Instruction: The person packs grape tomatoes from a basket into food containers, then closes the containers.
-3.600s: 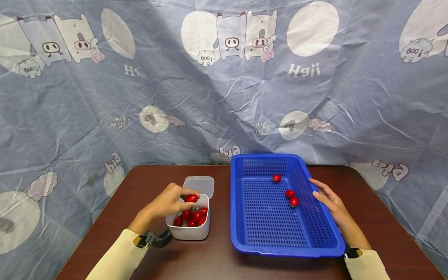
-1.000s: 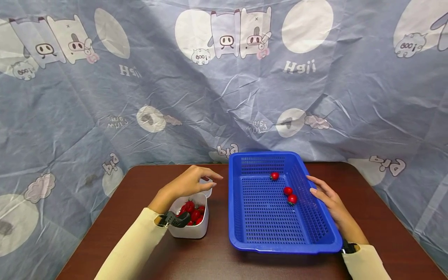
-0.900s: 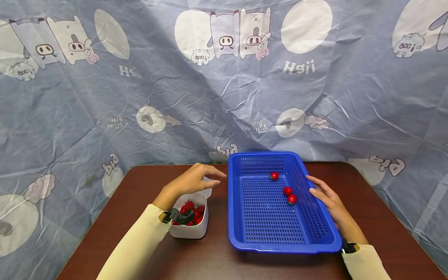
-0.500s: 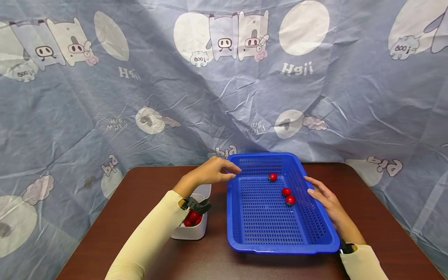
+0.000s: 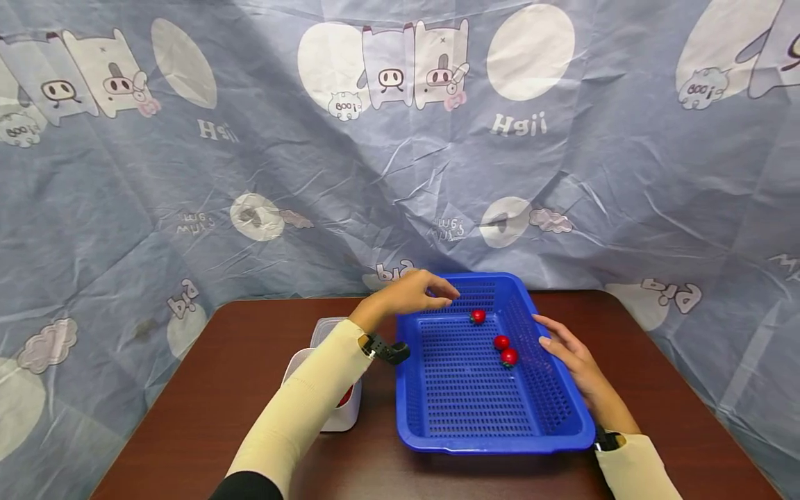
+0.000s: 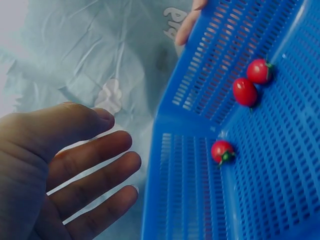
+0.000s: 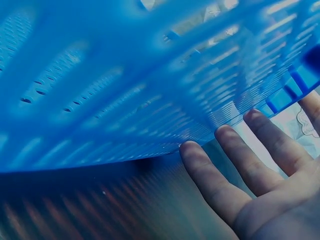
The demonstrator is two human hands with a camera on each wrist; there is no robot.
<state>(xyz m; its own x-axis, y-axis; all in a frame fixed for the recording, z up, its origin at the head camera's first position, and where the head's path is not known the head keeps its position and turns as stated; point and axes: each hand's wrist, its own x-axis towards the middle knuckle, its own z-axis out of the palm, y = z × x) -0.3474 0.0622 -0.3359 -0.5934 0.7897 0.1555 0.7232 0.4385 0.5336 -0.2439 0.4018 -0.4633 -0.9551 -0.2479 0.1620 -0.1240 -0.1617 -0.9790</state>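
Note:
My left hand hovers over the far left corner of a blue perforated plastic basket. In the left wrist view its thumb and fingers are extended and apart, with nothing between them. Along the basket's right side, my right hand has a thumb and finger on the rim; the right wrist view shows straight fingers against the outer wall. Inside the basket lie three red cherry tomatoes: two together and one farther back. A white box stands under my left forearm, with red tomatoes partly hidden.
A translucent lid lies behind the white box. All of it stands on a dark brown table. A blue-grey printed cloth hangs behind the table's far edge.
At 3.6 s ago my left hand held a tomato over the white box; it has since moved right, empty, to over the basket corner. My right hand stays at the rim; the view shifts slightly.

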